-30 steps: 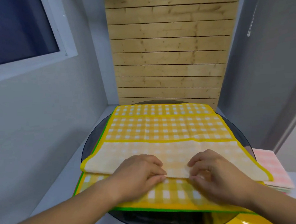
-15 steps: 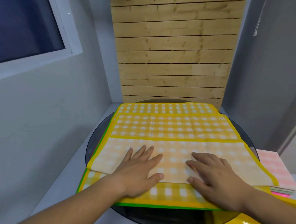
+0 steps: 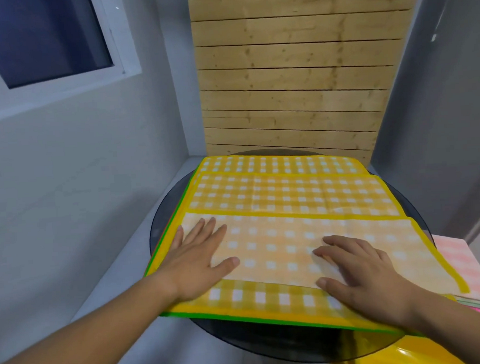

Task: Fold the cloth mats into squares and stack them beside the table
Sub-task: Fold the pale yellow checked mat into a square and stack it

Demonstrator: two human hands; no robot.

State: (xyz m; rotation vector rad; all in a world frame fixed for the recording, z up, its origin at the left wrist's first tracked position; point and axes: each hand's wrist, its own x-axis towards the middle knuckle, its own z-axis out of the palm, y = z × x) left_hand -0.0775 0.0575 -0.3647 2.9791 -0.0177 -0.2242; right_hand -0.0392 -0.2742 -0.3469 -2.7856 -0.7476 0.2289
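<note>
The round dark table (image 3: pixel 271 339) is carrying the yellow checked mat (image 3: pixel 290 192), its near strip folded over pale side up, and a stack of folded mats (image 3: pixel 463 263) is sitting just beside it on the right. The left hand (image 3: pixel 194 266) and right hand (image 3: pixel 371 280) are pressing that strip flat, fingers stretched out, gripping nothing.

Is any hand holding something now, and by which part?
Nothing is gripped. The left hand and the right hand press flat on the folded-over flap of the yellow checked mat.
</note>
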